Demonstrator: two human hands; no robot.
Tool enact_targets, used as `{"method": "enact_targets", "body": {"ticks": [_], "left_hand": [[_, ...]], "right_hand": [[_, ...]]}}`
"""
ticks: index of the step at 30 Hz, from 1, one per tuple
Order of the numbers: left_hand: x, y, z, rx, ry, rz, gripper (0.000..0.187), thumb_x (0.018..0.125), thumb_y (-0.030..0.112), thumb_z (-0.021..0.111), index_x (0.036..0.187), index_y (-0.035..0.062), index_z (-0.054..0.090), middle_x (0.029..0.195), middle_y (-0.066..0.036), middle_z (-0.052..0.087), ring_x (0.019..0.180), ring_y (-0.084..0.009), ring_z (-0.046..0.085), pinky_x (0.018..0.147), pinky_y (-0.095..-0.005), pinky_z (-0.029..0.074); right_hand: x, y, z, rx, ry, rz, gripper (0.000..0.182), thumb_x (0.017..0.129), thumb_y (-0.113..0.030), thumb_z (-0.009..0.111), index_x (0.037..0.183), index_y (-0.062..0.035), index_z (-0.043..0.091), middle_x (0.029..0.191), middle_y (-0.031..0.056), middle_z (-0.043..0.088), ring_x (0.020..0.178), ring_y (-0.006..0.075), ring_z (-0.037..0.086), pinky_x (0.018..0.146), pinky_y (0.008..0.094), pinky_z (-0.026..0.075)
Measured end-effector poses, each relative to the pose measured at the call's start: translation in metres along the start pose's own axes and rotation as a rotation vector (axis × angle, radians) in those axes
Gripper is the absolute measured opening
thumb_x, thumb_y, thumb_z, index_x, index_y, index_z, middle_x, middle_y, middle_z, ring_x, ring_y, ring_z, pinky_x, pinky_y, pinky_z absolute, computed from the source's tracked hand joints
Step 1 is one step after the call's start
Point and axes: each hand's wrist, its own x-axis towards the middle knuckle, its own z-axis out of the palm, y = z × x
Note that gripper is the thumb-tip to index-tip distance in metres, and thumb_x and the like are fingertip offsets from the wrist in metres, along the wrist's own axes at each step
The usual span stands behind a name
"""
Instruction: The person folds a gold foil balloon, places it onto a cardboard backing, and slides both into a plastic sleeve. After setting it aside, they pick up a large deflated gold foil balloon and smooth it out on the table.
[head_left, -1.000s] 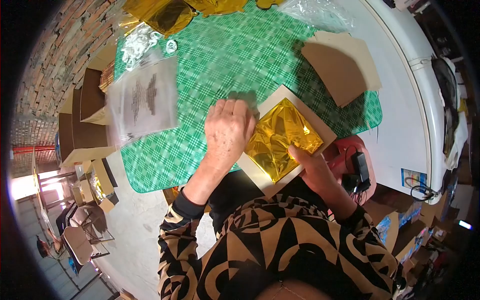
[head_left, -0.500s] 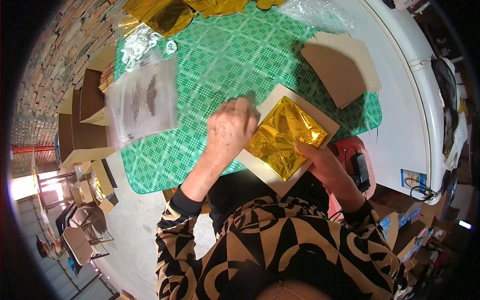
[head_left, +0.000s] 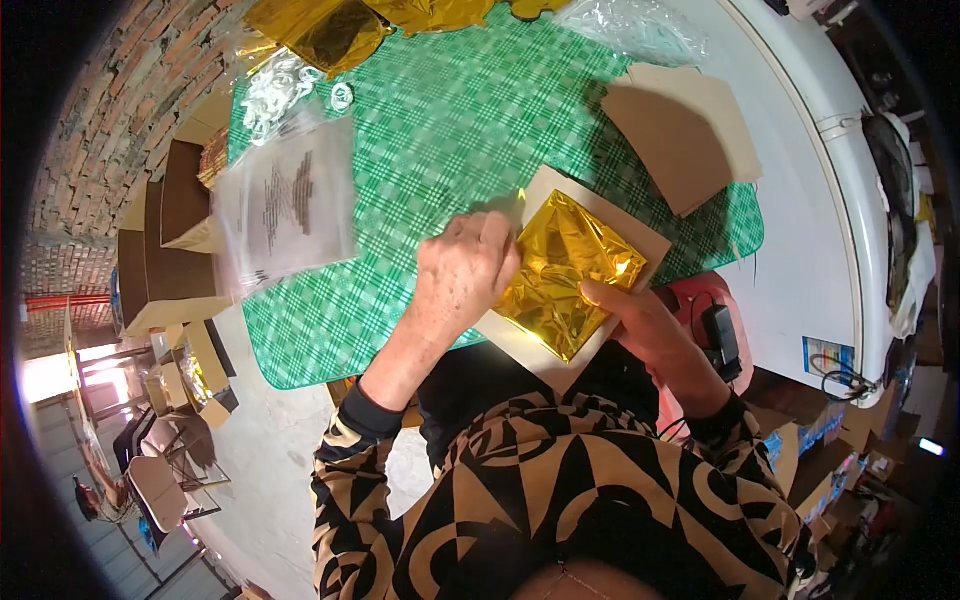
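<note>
A folded square of shiny gold foil (head_left: 572,262) lies on a beige cardboard sheet (head_left: 545,183), which is angled over the table's front edge near my lap. My right hand (head_left: 645,325) grips the sheet and foil from the lower right, thumb pressed on top of the foil and fingers hidden beneath. At the left edge of the foil, my left hand (head_left: 465,265) is closed with its fingers curled in, knuckles up. Its fingertips are hidden, and I cannot tell what is pinched in them.
On the green checked tablecloth (head_left: 440,130) lie a stack of beige cardboard sheets (head_left: 685,140), clear printed plastic bags (head_left: 290,200) and a heap of white rings (head_left: 275,95). Gold foil pieces (head_left: 340,35) and clear plastic (head_left: 635,30) line the far edge. Open cardboard boxes (head_left: 165,265) stand left.
The cardboard and foil have shifted slightly to the left and tilted a little. My left hand has come slightly nearer to me, and a small gold glint now shows beyond its fingers.
</note>
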Motion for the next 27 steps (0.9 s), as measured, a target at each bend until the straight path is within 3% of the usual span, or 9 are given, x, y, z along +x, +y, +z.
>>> {"method": "enact_targets", "body": {"ticks": [6, 13, 17, 27], "left_hand": [[0.003, 0.005, -0.009, 0.033, 0.048, 0.078, 0.017, 0.088, 0.012, 0.073, 0.088, 0.0053, 0.058, 0.08, -0.01, 0.064, 0.075, -0.0279, 0.07, 0.059, -0.0385, 0.058], [0.011, 0.012, -0.028, 0.037, 0.033, 0.202, 0.016, 0.085, 0.007, 0.073, 0.093, 0.0046, 0.06, 0.083, -0.009, 0.062, 0.081, -0.027, 0.068, 0.063, -0.0375, 0.059], [0.012, 0.009, -0.044, 0.075, -0.006, 0.192, 0.02, 0.082, 0.006, 0.075, 0.097, 0.0049, 0.062, 0.088, -0.009, 0.064, 0.084, -0.0285, 0.067, 0.067, -0.0387, 0.058], [0.02, 0.004, -0.043, 0.068, 0.072, 0.226, 0.033, 0.074, 0.004, 0.077, 0.105, 0.0047, 0.066, 0.095, -0.011, 0.063, 0.089, -0.0316, 0.064, 0.079, -0.0423, 0.055]], "right_hand": [[0.003, 0.008, 0.013, 0.007, -0.047, -0.13, 0.05, 0.105, -0.02, 0.067, 0.149, -0.0063, 0.047, 0.133, 0.0032, 0.063, 0.121, 0.0156, 0.064, 0.103, 0.0343, 0.054], [0.011, 0.016, 0.024, 0.033, -0.051, -0.216, 0.048, 0.106, -0.015, 0.062, 0.15, -0.0043, 0.045, 0.135, 0.0047, 0.059, 0.121, 0.0155, 0.06, 0.104, 0.0329, 0.052], [0.013, 0.017, 0.025, -0.229, -0.016, -0.334, 0.047, 0.106, -0.014, 0.061, 0.149, -0.0035, 0.045, 0.136, 0.0054, 0.058, 0.123, 0.0148, 0.058, 0.105, 0.0344, 0.051], [0.022, 0.021, 0.047, 0.131, -0.064, -0.281, 0.045, 0.107, -0.013, 0.06, 0.15, -0.0064, 0.047, 0.14, 0.0052, 0.058, 0.124, 0.0159, 0.06, 0.107, 0.0363, 0.052]]}}
